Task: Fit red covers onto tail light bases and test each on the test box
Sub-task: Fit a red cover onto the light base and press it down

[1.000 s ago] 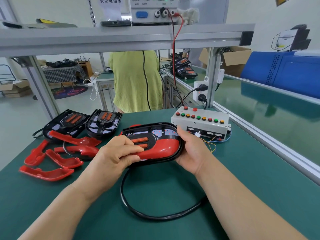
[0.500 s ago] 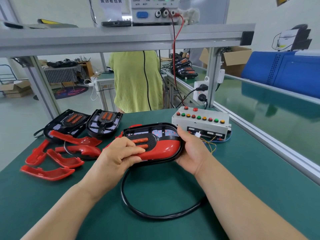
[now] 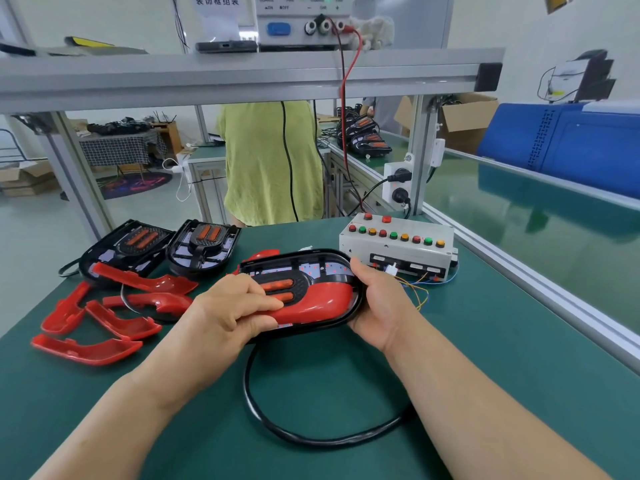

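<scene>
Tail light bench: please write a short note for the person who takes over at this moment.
Hands: left hand presses and grips the red cover onto the tail light base; right hand grips the base's right end.
Test box sits behind; two uncovered bases and loose covers lie at left.
Done: cover placed. Left: seating check, box test, the other two bases.
</scene>
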A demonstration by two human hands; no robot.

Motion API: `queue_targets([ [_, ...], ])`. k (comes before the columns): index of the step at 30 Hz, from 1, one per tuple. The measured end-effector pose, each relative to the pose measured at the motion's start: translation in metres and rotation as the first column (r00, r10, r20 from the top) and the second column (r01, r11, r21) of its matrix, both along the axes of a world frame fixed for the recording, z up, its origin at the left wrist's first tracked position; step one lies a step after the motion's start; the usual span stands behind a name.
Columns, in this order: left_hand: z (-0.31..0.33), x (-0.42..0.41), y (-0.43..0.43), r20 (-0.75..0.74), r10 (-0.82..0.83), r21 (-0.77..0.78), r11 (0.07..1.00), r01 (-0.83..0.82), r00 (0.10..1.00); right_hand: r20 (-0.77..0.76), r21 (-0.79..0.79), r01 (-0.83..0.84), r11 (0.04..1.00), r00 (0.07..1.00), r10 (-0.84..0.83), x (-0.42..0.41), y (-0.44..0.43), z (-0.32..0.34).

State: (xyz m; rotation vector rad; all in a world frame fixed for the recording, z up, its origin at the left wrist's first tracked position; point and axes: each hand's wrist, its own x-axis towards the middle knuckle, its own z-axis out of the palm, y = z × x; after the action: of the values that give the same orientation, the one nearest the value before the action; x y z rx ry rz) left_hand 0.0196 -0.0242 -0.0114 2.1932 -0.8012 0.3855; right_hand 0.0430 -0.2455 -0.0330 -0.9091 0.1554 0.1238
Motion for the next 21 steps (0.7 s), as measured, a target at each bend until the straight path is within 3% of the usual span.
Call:
queue_targets([
  [12,-0.005,0.001,-0.003,-0.036,0.008,-0.014,1.000,-0.008,0.999,0.123,-0.119,-0.086,0.989,0.987,0.101,-0.003,0.001,0.002],
  [21,-0.017,0.008,0.000,-0.090,0.015,-0.006,1.000,-0.015,0.996,0.114,-0.166,-0.011,0.986,0.993,0.031,-0.002,0.002,-0.001],
])
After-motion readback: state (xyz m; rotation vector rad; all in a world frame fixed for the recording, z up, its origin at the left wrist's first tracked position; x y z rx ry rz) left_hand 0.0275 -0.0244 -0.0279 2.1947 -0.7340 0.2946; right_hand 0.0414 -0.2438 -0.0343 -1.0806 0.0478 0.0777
